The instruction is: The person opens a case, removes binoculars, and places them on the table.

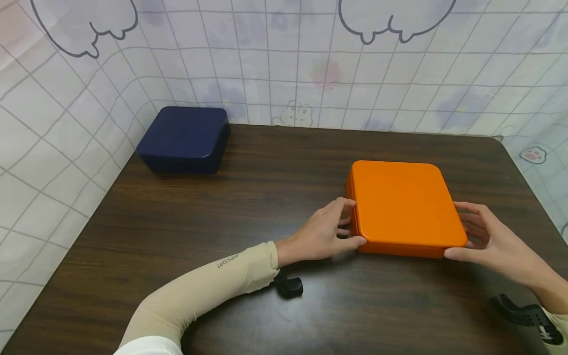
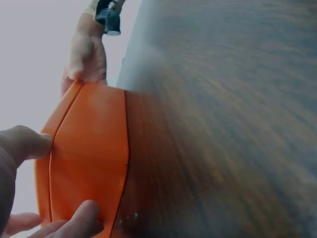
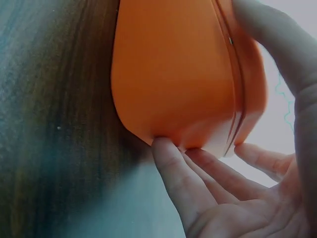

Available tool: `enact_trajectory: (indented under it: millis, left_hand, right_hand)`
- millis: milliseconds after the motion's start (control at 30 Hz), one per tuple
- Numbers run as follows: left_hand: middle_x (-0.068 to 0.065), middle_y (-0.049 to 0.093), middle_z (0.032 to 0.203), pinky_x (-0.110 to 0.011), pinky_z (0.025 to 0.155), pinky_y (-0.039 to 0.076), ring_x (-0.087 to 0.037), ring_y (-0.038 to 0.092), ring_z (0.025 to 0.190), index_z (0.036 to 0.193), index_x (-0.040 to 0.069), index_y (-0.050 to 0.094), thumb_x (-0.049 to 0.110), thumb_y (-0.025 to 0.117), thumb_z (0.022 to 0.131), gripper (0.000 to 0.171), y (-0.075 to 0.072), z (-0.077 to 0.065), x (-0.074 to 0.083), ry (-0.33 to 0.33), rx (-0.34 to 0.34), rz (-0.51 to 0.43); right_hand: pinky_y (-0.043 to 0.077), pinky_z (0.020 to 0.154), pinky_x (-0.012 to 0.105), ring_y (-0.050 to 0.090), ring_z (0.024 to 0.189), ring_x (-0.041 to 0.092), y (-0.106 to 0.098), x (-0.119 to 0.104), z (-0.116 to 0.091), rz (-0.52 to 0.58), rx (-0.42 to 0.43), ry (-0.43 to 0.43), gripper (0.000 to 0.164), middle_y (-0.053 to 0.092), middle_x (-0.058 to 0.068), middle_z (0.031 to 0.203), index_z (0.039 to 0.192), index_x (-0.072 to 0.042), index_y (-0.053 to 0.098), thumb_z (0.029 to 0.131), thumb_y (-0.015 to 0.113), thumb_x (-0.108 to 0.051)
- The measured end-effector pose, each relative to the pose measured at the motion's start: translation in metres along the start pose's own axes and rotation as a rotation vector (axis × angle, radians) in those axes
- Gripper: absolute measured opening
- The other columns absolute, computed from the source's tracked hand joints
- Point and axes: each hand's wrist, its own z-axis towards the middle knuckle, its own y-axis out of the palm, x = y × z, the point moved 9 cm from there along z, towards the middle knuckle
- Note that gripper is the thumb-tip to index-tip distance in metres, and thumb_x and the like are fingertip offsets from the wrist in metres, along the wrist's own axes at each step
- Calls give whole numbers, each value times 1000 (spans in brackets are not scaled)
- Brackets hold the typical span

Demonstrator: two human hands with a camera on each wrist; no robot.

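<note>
An orange lidded box [image 1: 406, 204] lies flat on the right part of the table, its lid on. My left hand [image 1: 326, 231] grips its left side, thumb at the near left corner and fingers along the side wall. In the left wrist view that thumb meets the lid's edge by the seam, while fingertips [image 2: 86, 210] touch the wall below. At the opposite side my right hand [image 1: 497, 246] holds the box, thumb at the near right corner. Its fingertips [image 3: 162, 144] touch the side wall in the right wrist view.
A dark blue box [image 1: 184, 138] sits at the table's far left corner. The dark wooden table [image 1: 284, 172] meets a grid-patterned curtain [image 1: 293, 59] at the back and left. Black wrist cameras [image 1: 289, 287] hang under both forearms, near the tabletop.
</note>
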Motion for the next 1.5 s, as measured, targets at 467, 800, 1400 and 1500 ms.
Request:
enact_trajectory:
  millis: [467,800,1400,1500]
  left_hand:
    - [-17,44,156,-15,93,57,-25,66,130,162,8,27,24,76,95,84,1,-1,3,-32,-14,-25]
    - [-15,44,157,-13,93,56,-21,66,130,161,8,29,27,77,95,83,8,-1,6,-19,-32,-7]
    - [-2,63,123,-19,80,59,-6,68,102,147,15,47,39,69,99,58,-17,20,-21,-115,54,-101]
    - [0,64,119,-21,76,59,-6,67,98,143,17,48,38,70,99,54,-19,25,-24,-137,63,-149]
  right_hand:
    - [45,76,-3,40,131,54,-1,3,0,-27,16,36,115,24,32,164,164,-11,9,83,88,-30]
    - [47,74,-1,40,129,54,-1,10,-11,-36,28,55,113,25,34,162,165,-11,10,84,87,-29]
    - [55,65,23,64,91,7,-32,5,21,-188,57,70,64,48,34,142,153,2,35,107,57,-37]
    - [53,64,19,56,76,-4,-38,-1,30,-174,78,61,62,54,29,134,151,0,38,106,58,-38]
